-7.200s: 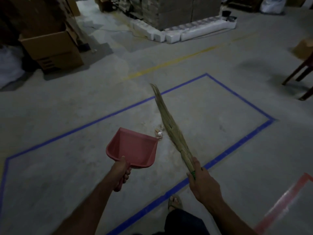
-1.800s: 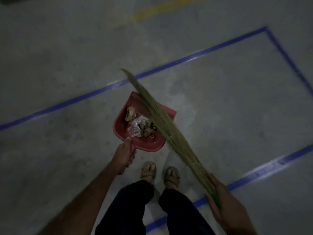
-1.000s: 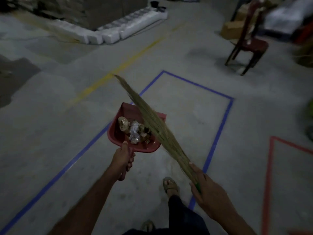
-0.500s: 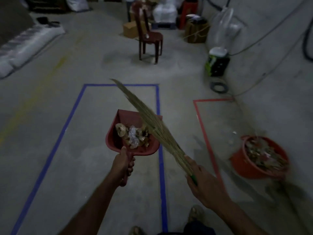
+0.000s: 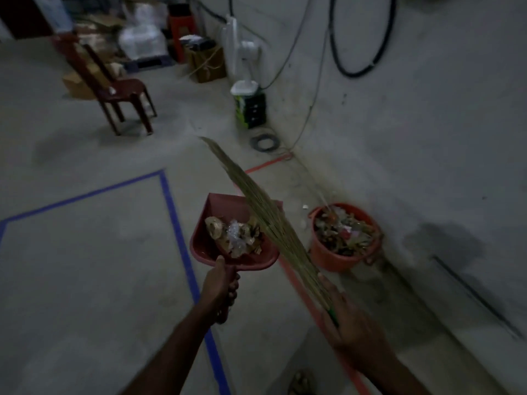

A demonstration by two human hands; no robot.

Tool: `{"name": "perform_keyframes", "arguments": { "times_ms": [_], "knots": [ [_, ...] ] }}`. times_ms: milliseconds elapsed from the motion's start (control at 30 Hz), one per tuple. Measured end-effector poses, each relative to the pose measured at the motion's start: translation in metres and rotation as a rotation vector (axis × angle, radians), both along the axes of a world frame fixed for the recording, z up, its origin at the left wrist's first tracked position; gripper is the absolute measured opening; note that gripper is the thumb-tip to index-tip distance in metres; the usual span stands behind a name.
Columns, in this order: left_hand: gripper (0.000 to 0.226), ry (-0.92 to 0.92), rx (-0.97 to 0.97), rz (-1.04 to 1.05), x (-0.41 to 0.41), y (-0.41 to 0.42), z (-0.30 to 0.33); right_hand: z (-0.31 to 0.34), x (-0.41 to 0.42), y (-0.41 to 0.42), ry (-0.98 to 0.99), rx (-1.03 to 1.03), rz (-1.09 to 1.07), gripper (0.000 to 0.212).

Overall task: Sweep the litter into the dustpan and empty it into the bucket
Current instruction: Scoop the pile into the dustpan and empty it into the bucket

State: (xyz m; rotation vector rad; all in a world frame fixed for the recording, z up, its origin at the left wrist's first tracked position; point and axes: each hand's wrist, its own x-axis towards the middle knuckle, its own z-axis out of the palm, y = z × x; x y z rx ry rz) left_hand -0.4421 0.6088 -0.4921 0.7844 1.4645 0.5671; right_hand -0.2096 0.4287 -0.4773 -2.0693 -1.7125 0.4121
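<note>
A: Which step are you on?

B: The carry, I'd judge. Your left hand (image 5: pixel 221 283) is curled round the handle of the dustpan (image 5: pixel 212 249), the litter (image 5: pixel 235 235) heaped in the pan just beyond your knuckles.

A: And your other hand?

B: Your right hand (image 5: pixel 352 329) grips the broom (image 5: pixel 268 220) at its base, bristles slanting across the pan's right edge.

A: Next?

B: The bucket (image 5: pixel 332 259) stands on the floor, forward and right of your left grip. Bring the pan over its rim, then tip it.
</note>
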Motion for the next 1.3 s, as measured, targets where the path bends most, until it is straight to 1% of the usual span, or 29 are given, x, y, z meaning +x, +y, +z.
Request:
{"name": "perform_keyframes", "arguments": {
  "times_ms": [67, 133, 267, 367, 467, 500, 600, 633, 733, 833, 933, 1000, 1033, 1100, 1133, 1200, 1300],
  "knots": [
    [0.067, 0.009, 0.003, -0.066, 0.039, 0.011, -0.005, -0.003, 0.028, -0.001, -0.021, -0.013, -0.061, 0.071],
    [0.065, 0.021, 0.036, -0.134, 0.074, 0.022, -0.007, -0.003, 0.051, -0.004, 0.004, -0.041, -0.147, 0.074],
    [0.067, 0.041, 0.081, -0.28, 0.131, 0.055, -0.012, -0.004, 0.086, 0.003, 0.064, -0.067, -0.269, 0.072],
    [0.066, 0.047, 0.067, -0.342, 0.173, 0.085, -0.023, -0.012, 0.104, 0.017, 0.083, -0.136, -0.351, 0.075],
    [0.062, 0.042, 0.05, -0.43, 0.22, 0.113, -0.044, -0.028, 0.121, 0.043, 0.065, -0.155, -0.44, 0.083],
    [0.061, 0.037, 0.026, -0.445, 0.235, 0.123, -0.056, -0.036, 0.128, 0.052, 0.061, -0.157, -0.473, 0.082],
    [0.058, 0.041, -0.035, -0.5, 0.278, 0.152, -0.1, -0.069, 0.148, 0.08, -0.015, -0.189, -0.534, 0.064],
    [0.058, 0.052, -0.041, -0.525, 0.291, 0.162, -0.117, -0.081, 0.154, 0.088, -0.023, -0.204, -0.549, 0.061],
    [0.058, 0.088, -0.054, -0.609, 0.33, 0.187, -0.16, -0.127, 0.172, 0.108, -0.046, -0.22, -0.62, 0.059],
    [0.054, 0.201, -0.061, -0.673, 0.369, 0.215, -0.205, -0.172, 0.185, 0.127, -0.027, -0.245, -0.714, 0.06],
    [0.031, 0.282, 0.023, -0.859, 0.405, 0.24, -0.242, -0.212, 0.201, 0.142, 0.005, -0.289, -0.78, 0.064],
    [0.025, 0.402, 0.145, -0.988, 0.427, 0.255, -0.261, -0.235, 0.211, 0.149, -0.017, -0.291, -0.785, 0.063],
    [0.028, 0.466, 0.194, -1.034, 0.44, 0.261, -0.27, -0.245, 0.217, 0.152, -0.024, -0.29, -0.79, 0.065],
    [0.034, 0.611, 0.289, -1.14, 0.463, 0.267, -0.282, -0.26, 0.227, 0.155, -0.013, -0.317, -0.816, 0.077],
    [0.034, 0.722, 0.378, -1.222, 0.474, 0.269, -0.284, -0.267, 0.232, 0.155, 0.0, -0.343, -0.837, 0.083],
    [0.034, 0.946, 0.597, -1.36, 0.49, 0.27, -0.284, -0.278, 0.239, 0.151, 0.029, -0.387, -0.858, 0.087],
    [0.033, 1.147, 0.783, -1.479, 0.501, 0.275, -0.28, -0.289, 0.247, 0.14, 0.062, -0.42, -0.873, 0.087]
  ]
}}
